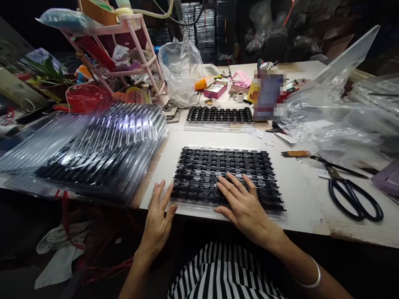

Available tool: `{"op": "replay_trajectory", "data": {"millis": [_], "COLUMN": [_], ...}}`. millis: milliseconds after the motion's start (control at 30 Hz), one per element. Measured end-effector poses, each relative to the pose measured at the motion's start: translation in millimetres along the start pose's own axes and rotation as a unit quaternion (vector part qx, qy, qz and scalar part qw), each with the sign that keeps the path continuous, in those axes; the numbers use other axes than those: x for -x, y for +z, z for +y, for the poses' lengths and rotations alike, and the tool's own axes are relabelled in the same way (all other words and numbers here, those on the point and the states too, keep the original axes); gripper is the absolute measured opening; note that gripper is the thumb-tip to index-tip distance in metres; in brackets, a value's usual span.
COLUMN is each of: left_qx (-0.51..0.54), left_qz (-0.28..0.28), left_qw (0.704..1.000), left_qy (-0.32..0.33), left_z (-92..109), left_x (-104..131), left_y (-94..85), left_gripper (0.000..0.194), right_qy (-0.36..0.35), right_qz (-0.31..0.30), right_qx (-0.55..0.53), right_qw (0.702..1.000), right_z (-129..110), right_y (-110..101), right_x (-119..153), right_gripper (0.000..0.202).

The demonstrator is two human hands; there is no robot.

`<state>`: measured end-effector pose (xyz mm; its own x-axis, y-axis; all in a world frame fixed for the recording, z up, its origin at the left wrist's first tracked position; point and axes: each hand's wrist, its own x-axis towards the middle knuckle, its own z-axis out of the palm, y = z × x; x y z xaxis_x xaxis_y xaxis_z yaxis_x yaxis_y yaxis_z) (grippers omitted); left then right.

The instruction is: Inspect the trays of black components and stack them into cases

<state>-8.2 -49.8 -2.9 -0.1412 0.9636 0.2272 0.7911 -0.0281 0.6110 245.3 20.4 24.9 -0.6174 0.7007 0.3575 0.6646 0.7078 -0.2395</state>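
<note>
- Black parts (pixel 196 160) were arranged in rows across the clear tray (pixel 199 208) on the table (pixel 302 199), partly hidden by the right hand (pixel 246 209).
- The left hand (pixel 157 222) was held open at the tray's left side.
- The right hand was laid on the rows, fingers apart.
- Any unfinished portion could not be determined.

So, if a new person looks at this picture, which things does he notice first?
Probably the tray of black parts at the table's front edge, with the right hand spread over it. Then the large scissors to its right, and the shiny stack of plastic trays on the left.
</note>
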Motion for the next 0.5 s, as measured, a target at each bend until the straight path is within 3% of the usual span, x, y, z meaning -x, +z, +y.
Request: {"op": "replay_trajectory", "data": {"millis": [167,300,500], "left_qx": [-0.008,-0.051,-0.146], "left_qz": [-0.008,-0.01,0.0], "left_qw": [1.0,0.998,0.984], "left_qy": [0.007,0.035,0.104], "left_z": [-3,3,18], "left_x": [-2,-13,-36], "left_y": [1.9,1.0,7.7], "left_gripper": [0.057,0.058,0.046], "right_qy": [0.04,0.133,0.226], "right_qz": [0.106,0.202,0.258], "right_qx": [-0.035,-0.034,-0.017], "right_qw": [0.993,0.97,0.939], "right_z": [15,42,69], "right_y": [-17,-24,-24], "right_x": [18,47,78], "right_gripper": [0.038,0.032,0.026]}}
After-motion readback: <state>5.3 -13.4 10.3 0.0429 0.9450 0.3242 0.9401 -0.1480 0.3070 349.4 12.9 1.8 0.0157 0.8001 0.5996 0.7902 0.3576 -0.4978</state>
